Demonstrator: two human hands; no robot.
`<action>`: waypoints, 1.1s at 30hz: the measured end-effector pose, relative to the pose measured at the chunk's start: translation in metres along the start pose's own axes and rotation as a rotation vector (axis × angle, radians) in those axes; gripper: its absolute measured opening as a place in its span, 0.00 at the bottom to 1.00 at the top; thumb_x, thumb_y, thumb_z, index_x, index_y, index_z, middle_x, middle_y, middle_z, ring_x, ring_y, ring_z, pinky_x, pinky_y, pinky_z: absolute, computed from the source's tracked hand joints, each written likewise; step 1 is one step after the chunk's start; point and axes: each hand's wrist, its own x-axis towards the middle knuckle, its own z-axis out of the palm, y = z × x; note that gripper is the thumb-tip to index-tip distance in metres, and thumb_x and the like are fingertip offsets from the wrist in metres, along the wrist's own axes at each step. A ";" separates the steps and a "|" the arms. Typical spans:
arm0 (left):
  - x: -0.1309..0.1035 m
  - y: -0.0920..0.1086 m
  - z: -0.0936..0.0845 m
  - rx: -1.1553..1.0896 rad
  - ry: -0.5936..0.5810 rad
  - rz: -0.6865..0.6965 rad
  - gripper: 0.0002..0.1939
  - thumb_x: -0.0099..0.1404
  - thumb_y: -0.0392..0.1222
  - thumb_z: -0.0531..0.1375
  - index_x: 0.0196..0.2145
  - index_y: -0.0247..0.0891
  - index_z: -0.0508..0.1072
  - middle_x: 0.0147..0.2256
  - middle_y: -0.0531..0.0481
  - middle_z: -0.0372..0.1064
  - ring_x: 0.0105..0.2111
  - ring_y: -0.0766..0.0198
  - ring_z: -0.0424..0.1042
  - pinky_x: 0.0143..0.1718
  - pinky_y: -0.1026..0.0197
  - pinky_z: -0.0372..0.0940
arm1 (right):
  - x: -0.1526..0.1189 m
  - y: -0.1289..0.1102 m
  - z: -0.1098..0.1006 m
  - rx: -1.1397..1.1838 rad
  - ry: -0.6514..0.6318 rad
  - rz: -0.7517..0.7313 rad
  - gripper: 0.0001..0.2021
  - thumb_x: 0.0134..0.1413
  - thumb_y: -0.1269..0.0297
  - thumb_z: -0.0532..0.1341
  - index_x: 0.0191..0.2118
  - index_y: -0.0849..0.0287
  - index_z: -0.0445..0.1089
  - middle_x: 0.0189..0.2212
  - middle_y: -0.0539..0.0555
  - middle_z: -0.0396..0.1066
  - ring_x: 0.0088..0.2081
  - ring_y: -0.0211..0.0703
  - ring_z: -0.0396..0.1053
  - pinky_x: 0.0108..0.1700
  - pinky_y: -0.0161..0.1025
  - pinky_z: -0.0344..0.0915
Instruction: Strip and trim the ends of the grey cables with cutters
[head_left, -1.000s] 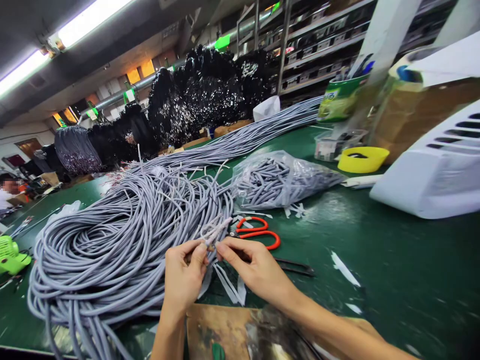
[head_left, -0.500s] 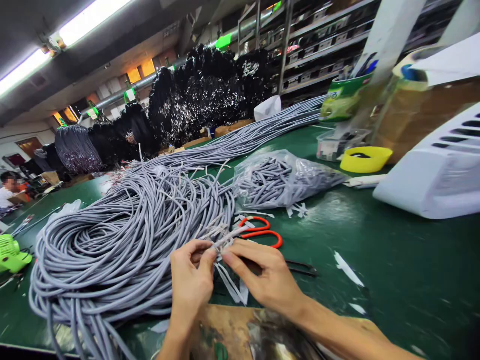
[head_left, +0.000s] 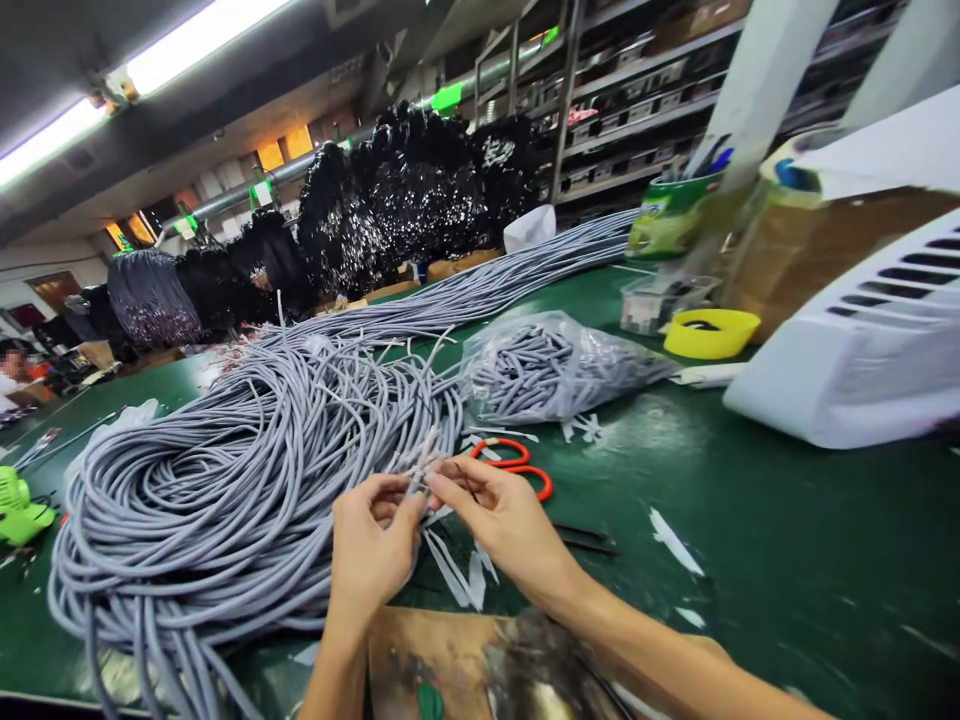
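My left hand [head_left: 375, 545] is closed, thumb against fingers, on the end of a grey cable at the near right side of a large coil of grey cables [head_left: 210, 500]. Close beside it, my right hand [head_left: 506, 515] pinches at the same pale, frayed end; the exact strands are too small to make out. Red-handled scissors [head_left: 536, 482] lie just beyond my right hand. White strips [head_left: 454, 575] rest on the green table below the fingers. Behind the scissors is a clear bag of short grey cable pieces [head_left: 532, 370].
A stained brown board [head_left: 442, 650] lies at the near edge. To the right stand a white slotted device [head_left: 847, 370], a yellow tape roll [head_left: 711, 333] and a green can of pens [head_left: 667, 215]. A lime-green device [head_left: 21, 505] is far left.
Both hands have moved slightly left and up with the cable end. My right hand's fingers have closed in nearer to my left fingertips. The view has shifted a little.
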 end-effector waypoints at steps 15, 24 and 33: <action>-0.005 -0.001 -0.002 0.082 0.201 0.274 0.04 0.50 0.36 0.63 0.24 0.34 0.78 0.20 0.49 0.72 0.20 0.65 0.69 0.23 0.65 0.64 | -0.013 -0.006 -0.016 -0.473 -0.099 -0.224 0.18 0.55 0.56 0.47 0.21 0.58 0.61 0.16 0.48 0.59 0.20 0.36 0.56 0.22 0.33 0.54; -0.007 -0.001 0.000 0.160 0.169 0.274 0.04 0.50 0.36 0.62 0.24 0.34 0.77 0.21 0.49 0.71 0.21 0.64 0.69 0.23 0.65 0.63 | -0.011 -0.005 -0.013 -0.432 -0.131 -0.184 0.18 0.55 0.56 0.46 0.20 0.59 0.61 0.15 0.47 0.57 0.19 0.35 0.53 0.21 0.32 0.52; -0.008 -0.005 0.004 0.315 0.189 0.360 0.03 0.51 0.33 0.61 0.22 0.34 0.76 0.20 0.50 0.71 0.21 0.66 0.67 0.22 0.66 0.59 | -0.014 -0.006 -0.013 -0.520 -0.035 -0.455 0.17 0.57 0.63 0.48 0.20 0.59 0.62 0.14 0.47 0.59 0.17 0.34 0.57 0.19 0.31 0.54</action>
